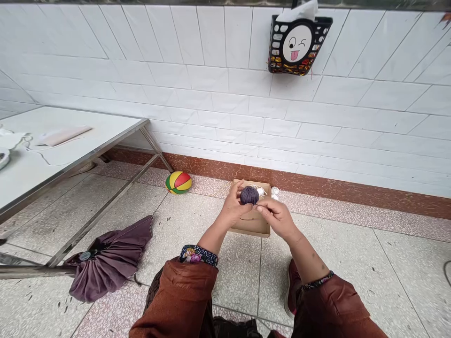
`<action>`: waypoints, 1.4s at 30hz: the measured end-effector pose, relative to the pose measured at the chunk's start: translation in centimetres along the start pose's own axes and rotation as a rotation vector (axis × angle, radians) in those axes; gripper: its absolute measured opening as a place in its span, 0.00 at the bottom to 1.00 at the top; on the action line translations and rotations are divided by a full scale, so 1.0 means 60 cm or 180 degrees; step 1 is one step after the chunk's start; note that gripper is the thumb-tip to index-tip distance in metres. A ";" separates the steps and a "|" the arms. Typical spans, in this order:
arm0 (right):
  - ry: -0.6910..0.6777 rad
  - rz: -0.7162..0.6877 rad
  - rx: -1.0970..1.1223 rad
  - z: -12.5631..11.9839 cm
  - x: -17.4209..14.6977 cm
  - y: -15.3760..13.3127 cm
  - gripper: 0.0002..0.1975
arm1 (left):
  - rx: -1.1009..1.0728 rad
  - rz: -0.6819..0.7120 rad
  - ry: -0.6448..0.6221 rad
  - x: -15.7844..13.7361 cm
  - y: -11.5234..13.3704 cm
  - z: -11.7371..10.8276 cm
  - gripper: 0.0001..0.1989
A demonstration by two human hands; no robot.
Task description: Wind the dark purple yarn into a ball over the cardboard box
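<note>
A dark purple ball of yarn (249, 195) sits in my left hand (235, 205), with the fingers curled round its left side and underneath. My right hand (276, 216) is at the ball's lower right, thumb and forefinger pinched together on what looks like the yarn's strand. The strand itself is too fine to make out clearly. Below both hands a shallow cardboard box (253, 229) rests on the floor. White yarn (261, 191) lies in its far part, partly hidden by the purple ball.
A white ball (275, 191) lies just right of the box. At left stands a metal-framed table (88, 136); a colourful ball (178, 182) and a purple umbrella (109, 263) lie near its legs. A black basket (275, 58) hangs on the tiled wall.
</note>
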State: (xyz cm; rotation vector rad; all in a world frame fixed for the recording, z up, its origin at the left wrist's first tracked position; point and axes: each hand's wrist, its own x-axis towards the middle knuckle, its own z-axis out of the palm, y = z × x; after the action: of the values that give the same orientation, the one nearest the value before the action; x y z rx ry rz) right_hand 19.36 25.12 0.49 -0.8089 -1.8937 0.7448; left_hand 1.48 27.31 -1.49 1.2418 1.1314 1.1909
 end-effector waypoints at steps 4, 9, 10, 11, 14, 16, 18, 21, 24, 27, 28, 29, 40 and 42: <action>0.0458 0.0311 0.0082 -0.013 0.009 0.024 0.10 | 0.0162 -0.0077 -0.0664 -0.014 0.005 0.004 0.45; 0.0696 0.0888 0.0098 -0.006 0.014 0.065 0.12 | -0.0394 -0.0081 -0.1371 -0.028 0.016 0.003 0.44; 0.0658 0.1003 0.0110 -0.003 0.013 0.072 0.12 | -0.0591 -0.0055 -0.1386 -0.029 0.017 0.003 0.44; 0.0600 0.1098 0.0112 0.001 0.012 0.078 0.13 | -0.0793 -0.0021 -0.1358 -0.030 0.019 0.002 0.43; 0.0289 0.1144 -0.0028 0.014 0.003 0.090 0.11 | -0.1290 0.0053 -0.1077 -0.028 0.020 0.000 0.41; 0.0064 0.0982 -0.0221 0.023 -0.003 0.091 0.09 | -0.1403 0.0069 -0.0807 -0.025 0.019 -0.002 0.40; -0.0149 0.0768 -0.0378 0.030 -0.009 0.085 0.09 | -0.1289 0.0069 -0.0525 -0.021 0.017 -0.005 0.39; -0.0442 0.0493 -0.0428 0.032 -0.014 0.064 0.11 | -0.0959 0.0035 -0.0123 -0.016 0.013 -0.010 0.38; -0.0638 0.0354 -0.0228 0.023 -0.016 0.035 0.12 | -0.0664 -0.0050 0.0079 -0.014 0.012 -0.015 0.37; -0.0485 0.0377 0.0089 0.009 -0.014 0.011 0.13 | -0.0247 -0.0105 -0.0017 -0.017 0.012 -0.017 0.39; -0.0352 0.0411 0.0191 0.005 -0.013 0.007 0.14 | -0.0095 -0.0089 -0.0102 -0.018 0.012 -0.017 0.40; -0.0206 0.0452 0.0283 0.001 -0.010 0.005 0.14 | 0.0036 -0.0058 -0.0215 -0.021 0.013 -0.017 0.41; 0.0416 0.1016 0.0164 0.030 0.010 0.068 0.12 | -0.1015 0.0046 -0.1298 -0.045 0.028 -0.022 0.42; 0.0221 0.0946 -0.0097 0.044 0.005 0.073 0.11 | -0.1260 0.0088 -0.0983 -0.040 0.024 -0.028 0.38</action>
State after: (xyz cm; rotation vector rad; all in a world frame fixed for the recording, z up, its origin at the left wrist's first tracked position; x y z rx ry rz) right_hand 17.86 27.53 -3.77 -1.1370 -1.7465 0.8573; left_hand -0.38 24.97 -0.12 1.0880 0.6171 1.1299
